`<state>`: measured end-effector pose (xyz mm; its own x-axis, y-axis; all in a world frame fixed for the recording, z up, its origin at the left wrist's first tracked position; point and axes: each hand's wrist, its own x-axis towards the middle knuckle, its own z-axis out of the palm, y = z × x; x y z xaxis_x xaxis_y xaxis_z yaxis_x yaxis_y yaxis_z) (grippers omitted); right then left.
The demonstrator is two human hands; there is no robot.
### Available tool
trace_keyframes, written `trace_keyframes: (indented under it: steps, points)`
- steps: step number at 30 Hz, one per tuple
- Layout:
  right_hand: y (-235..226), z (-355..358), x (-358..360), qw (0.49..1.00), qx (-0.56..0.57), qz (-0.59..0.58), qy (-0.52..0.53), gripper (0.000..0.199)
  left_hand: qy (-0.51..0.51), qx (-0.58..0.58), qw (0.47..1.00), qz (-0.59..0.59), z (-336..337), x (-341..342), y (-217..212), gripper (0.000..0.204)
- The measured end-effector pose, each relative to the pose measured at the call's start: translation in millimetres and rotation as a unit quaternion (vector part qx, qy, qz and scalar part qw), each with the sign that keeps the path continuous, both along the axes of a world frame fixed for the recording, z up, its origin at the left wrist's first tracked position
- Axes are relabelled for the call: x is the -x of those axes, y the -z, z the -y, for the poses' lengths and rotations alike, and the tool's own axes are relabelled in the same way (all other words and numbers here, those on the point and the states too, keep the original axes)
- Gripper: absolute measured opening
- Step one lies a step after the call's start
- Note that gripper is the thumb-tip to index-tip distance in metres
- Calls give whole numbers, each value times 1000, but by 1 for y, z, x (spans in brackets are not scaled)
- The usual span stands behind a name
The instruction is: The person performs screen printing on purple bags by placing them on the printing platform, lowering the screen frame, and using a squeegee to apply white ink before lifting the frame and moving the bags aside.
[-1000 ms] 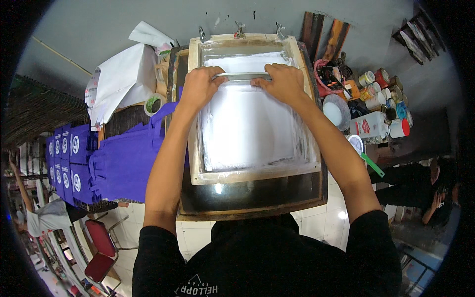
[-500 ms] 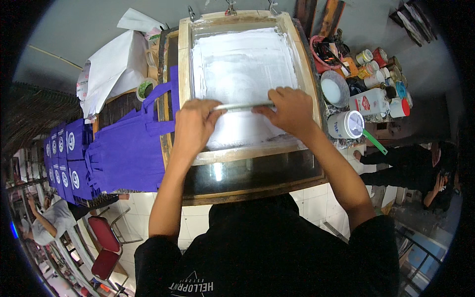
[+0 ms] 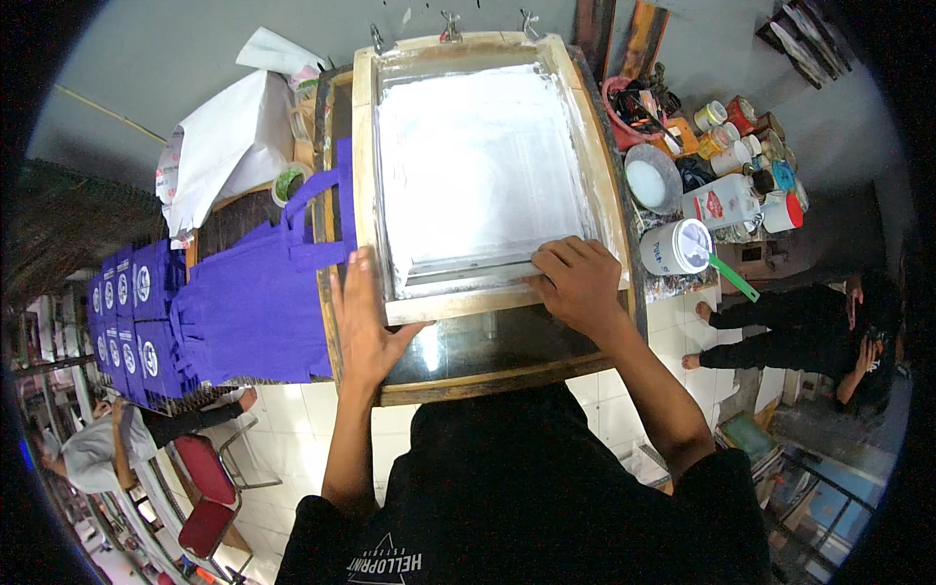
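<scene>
A wooden-framed printing screen (image 3: 483, 175), its mesh coated in white ink, lies on the dark glass-topped table (image 3: 487, 346) in front of me. A squeegee (image 3: 458, 281) rests crosswise inside its near end. My right hand (image 3: 582, 291) has its fingers curled over the right end of the squeegee. My left hand (image 3: 365, 327) is open at the frame's near left corner, fingers pointing forward and thumb apart; whether it presses on the frame I cannot tell. Purple tote bags (image 3: 258, 302) lie just left, with straps reaching to the frame.
Clamps (image 3: 449, 27) stand at the screen's far edge. At the right are a white tub (image 3: 675, 247) with a green-handled tool, a bowl (image 3: 652, 179), a jug (image 3: 721, 201) and several jars. Folded printed bags (image 3: 132, 312) stand far left. Other people are at both sides.
The squeegee has come toward me to the screen's near end. My left hand has let go of it and opened beside the frame; my right hand has moved nearer with it.
</scene>
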<state>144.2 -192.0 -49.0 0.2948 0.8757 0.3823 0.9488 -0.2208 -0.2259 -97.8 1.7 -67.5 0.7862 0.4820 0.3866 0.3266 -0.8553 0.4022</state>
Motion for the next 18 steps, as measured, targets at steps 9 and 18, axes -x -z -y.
trace_keyframes:
  steps: [9, 18]
  points:
    - [-115, -26, -27, 968, -207, 140, 5, 22, -89, 164, 958, 217, 0, -32, -10, 116]
    - [-184, -64, -59, 934, -283, 218, 3, 23, -79, -116, 986, 88, -16, -45, 0, 32]
